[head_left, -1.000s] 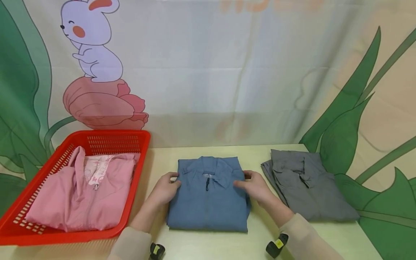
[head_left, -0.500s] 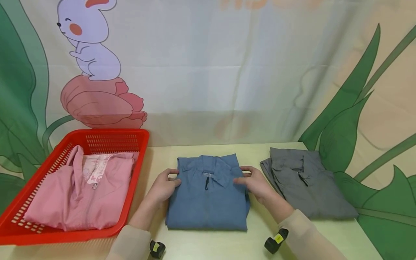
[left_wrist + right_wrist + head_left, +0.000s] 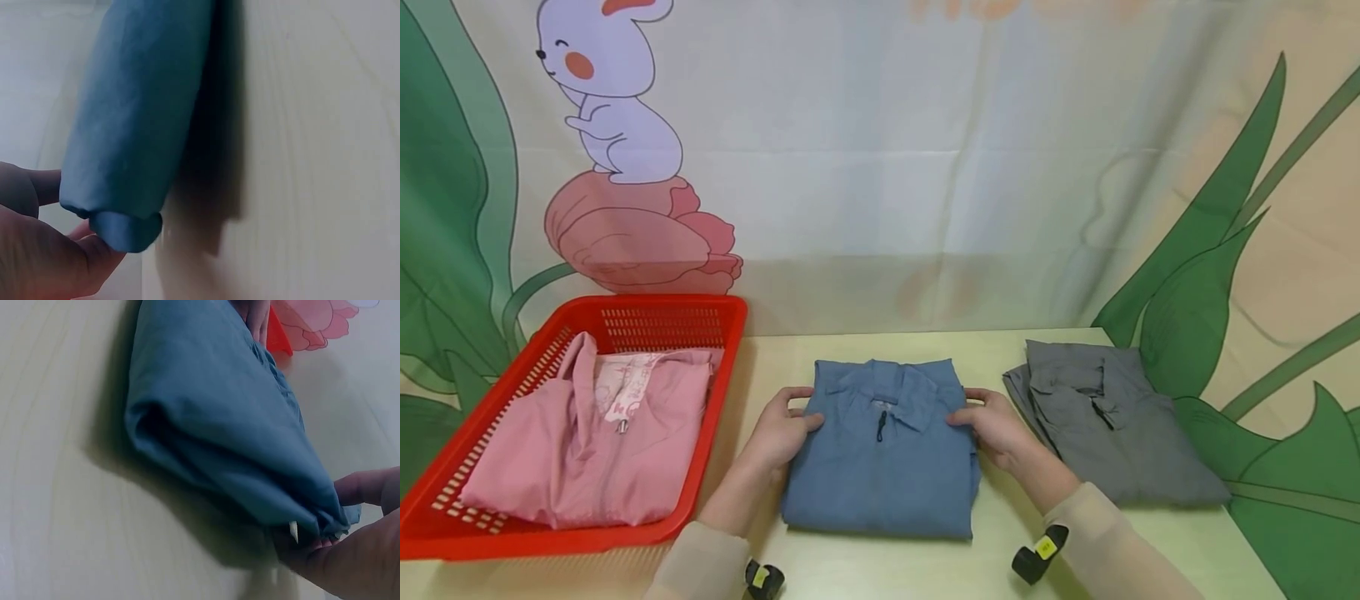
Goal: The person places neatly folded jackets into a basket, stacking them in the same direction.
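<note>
Blue jacket (image 3: 880,479), folded and thin by its look, is in the middle of my head view over the pale wooden table (image 3: 857,571), pinched at its upper sides by the left hand (image 3: 781,431) and the right hand (image 3: 997,431), thumbs on top. Both wrist views show me shadow under it, so I judge that part is off the surface. With only those side edges held, I think the near half could sag and undo the fold; the layers gape along the right side, and an uneven pull might skew the collar (image 3: 882,382). The tabletop looks smooth, so cloth could slide on it. To the left I see a red basket (image 3: 550,543) with a pink jacket (image 3: 651,475) inside; to the right lies a grey jacket (image 3: 1138,454), also folded. Behind, a printed sheet (image 3: 850,167) shows a rabbit (image 3: 632,137), a pink flower (image 3: 625,229) and green leaves (image 3: 1187,325).
</note>
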{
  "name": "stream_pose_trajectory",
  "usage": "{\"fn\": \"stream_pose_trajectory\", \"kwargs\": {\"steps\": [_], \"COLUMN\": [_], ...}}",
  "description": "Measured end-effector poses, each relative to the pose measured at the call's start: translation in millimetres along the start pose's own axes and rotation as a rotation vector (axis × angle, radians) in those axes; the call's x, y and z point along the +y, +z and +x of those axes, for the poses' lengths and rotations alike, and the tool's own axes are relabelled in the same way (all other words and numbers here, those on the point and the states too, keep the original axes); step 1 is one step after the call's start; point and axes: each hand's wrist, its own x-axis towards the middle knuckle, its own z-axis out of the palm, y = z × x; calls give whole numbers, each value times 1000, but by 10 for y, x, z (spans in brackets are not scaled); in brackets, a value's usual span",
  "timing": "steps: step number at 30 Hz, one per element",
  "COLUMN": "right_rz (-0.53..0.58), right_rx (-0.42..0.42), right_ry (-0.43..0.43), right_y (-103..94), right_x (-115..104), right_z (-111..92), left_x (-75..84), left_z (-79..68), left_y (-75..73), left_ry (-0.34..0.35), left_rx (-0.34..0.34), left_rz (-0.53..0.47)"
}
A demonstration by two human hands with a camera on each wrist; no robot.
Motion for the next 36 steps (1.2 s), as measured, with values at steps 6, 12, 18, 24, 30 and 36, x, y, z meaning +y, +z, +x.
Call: {"fn": "stream_pose_trajectory", "kwargs": {"steps": [6,12,18,24,30,36], "right_rz": [29,28,57,106,152,171], "right_rx": [-21,-62,-127,-183,-232,-242], "right_ry": [-14,-28,-45,-65,-84,-91], "right_y": [31,60,81,219,430,673], "right_x": [-96,-270,-392,-490,-597,-724], "right_z": [-36,-102,-124,-173,-200,-224], "left_x": [77,234,392,508,559,651], "left_z": [-61,-194,-320,-398,-420,-427], "left_y": [28,10,-116,-358,-622,-926], "left_ry": [7,6,21,39,49,63], "left_rx": [15,32,7,-23,-18,-11], "left_rz": [-52,-105,-151,-108,-71,10]}}
